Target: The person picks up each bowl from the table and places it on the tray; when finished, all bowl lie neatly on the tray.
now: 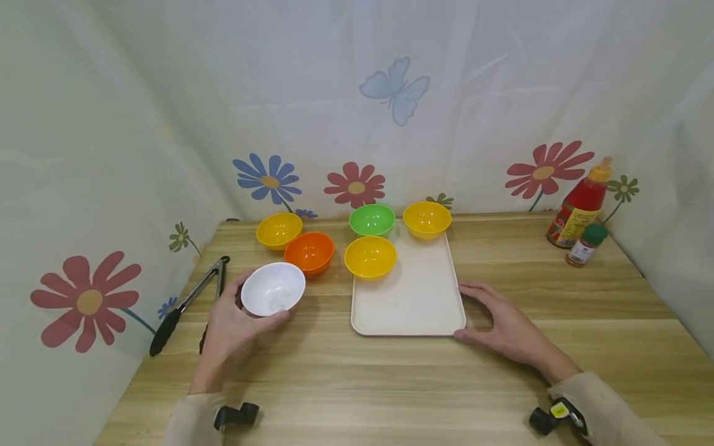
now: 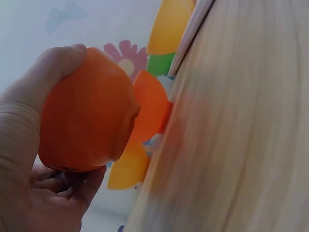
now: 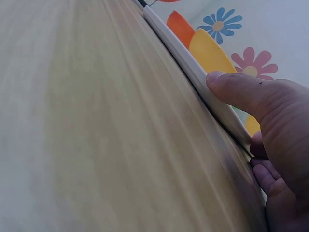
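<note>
white-lined bowl (image 1: 273,288): orange outside; raised off the counter (image 1: 357,384), at 9 o'clock from the tray (image 1: 409,303).
left hand (image 1: 231,325): fingers clamped on this bowl's wall.
right hand (image 1: 509,328): fingers apart, touching the tray's edge at 4 o'clock.
orange bowl (image 1: 309,253): just beside the held one, towards 2 o'clock.
step in hand: apparently carrying the bowl while steadying the tray.
next move: likely calls for clearing the orange bowl, rim level.
</note>
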`<state>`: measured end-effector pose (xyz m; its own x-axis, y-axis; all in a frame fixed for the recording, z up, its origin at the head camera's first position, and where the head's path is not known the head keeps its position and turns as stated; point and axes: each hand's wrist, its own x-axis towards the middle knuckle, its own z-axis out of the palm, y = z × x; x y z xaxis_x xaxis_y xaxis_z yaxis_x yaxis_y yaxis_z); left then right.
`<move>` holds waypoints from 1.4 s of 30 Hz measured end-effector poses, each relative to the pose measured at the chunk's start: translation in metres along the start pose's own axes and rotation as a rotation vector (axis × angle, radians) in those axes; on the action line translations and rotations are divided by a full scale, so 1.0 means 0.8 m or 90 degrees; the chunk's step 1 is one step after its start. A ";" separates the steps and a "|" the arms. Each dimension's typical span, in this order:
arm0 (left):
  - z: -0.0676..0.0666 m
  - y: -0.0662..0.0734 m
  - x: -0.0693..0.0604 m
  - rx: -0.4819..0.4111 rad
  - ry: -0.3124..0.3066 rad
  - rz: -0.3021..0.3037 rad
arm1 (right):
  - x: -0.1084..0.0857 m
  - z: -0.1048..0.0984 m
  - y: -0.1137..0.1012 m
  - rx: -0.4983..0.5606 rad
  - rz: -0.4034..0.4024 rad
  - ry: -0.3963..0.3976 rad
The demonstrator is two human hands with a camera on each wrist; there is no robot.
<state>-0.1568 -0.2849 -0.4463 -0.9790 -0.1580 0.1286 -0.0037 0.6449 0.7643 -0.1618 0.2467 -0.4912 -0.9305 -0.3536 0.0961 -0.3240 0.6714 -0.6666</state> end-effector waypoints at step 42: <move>0.161 0.185 0.059 -0.196 -0.110 0.163 | 0.003 0.001 0.003 -0.011 -0.003 0.006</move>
<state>-0.2300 -0.1003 -0.4086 -0.9601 0.1227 0.2513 0.2795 0.3898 0.8775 -0.1644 0.2466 -0.4931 -0.9305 -0.3507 0.1058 -0.3308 0.6805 -0.6538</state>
